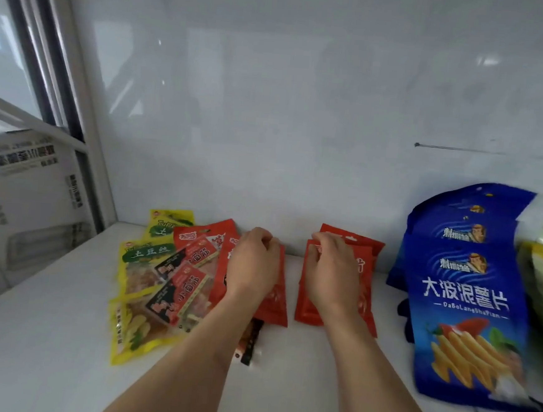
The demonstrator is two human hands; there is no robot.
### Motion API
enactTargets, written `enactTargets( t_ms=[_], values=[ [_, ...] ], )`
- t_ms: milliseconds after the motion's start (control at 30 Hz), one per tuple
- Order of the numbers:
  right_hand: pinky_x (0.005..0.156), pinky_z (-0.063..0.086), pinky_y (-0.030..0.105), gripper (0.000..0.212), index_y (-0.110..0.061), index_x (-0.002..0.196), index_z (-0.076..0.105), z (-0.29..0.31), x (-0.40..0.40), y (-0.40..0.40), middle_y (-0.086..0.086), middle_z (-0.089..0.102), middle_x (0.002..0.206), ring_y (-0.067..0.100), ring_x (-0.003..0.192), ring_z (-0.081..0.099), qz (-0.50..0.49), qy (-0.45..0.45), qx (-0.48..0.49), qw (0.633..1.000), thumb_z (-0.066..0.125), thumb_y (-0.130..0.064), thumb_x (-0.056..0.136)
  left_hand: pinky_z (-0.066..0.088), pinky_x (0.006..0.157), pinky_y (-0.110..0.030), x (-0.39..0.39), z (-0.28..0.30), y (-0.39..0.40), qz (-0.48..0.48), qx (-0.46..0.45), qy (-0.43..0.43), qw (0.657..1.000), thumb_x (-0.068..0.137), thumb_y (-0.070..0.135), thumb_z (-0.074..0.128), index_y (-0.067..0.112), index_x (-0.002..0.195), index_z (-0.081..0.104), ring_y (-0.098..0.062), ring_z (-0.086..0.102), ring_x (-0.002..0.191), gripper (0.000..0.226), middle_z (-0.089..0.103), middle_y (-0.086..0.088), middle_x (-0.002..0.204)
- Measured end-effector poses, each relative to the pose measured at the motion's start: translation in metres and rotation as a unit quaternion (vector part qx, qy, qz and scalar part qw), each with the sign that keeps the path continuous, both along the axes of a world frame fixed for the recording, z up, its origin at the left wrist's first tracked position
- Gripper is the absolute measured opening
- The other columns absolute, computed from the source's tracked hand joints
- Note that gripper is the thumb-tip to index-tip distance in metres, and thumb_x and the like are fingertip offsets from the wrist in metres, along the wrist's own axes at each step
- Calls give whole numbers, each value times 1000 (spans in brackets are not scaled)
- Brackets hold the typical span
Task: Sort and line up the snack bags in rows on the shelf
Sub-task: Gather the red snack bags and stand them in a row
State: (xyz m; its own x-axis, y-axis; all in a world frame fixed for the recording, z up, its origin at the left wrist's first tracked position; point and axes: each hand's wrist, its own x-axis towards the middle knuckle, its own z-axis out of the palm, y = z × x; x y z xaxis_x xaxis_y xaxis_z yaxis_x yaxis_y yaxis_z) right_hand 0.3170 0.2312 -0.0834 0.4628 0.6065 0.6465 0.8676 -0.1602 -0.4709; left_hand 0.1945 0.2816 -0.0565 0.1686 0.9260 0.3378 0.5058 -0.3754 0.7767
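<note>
Both arms are reaching toward 12 o'clock; the left hand point(252, 263) and the right hand point(333, 269), fingers curled, are each gripping a red bag: left red bag point(275, 307), right red bag point(307, 309).

Red bags point(274, 303), yellow bags point(130, 328) — blue chip bags point(470, 306), white shelf point(42, 334).

Left of the blue chip bags point(470, 306), which block the shelf's point(42, 334) right side, a narrow bare strip runs between two red bag stacks point(275, 303) point(369, 268), farther left yellow bags point(133, 292) crowd the shelf, and beyond them bare shelf reaches the window frame point(81, 165).
</note>
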Motion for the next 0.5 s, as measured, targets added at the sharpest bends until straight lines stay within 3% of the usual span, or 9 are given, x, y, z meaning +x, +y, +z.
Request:
enactTargets(
  t_ms=[133,367,500],
  values=[
    [101,45,40,31,-9,128,64,9,-26,14,10,65,127,30,119,57,59,13,-56,997,51,-17,102,44,78,-31,-29,2,13,19,2,-3,1000,101,25,50,13,113,66,-24,61,98,23,68,-6,112],
    [104,45,38,39,-18,139,55,24,-77,50,3,56,140,23,126,55,115,74,-156,978,45,-34,105,47,78,-33,-91,6,59,62,-11,4,998,99,29,51,15,111,66,-26,62,100,23,69,-6,113],
    [108,43,44,50,-18,144,49,23,-89,69,5,52,147,26,132,51,53,140,-211,966,46,-44,101,51,93,-44,-119,4,85,65,-51,88,993,96,37,53,10,119,62,-36,59,112,37,68,-13,120]
  ],
)
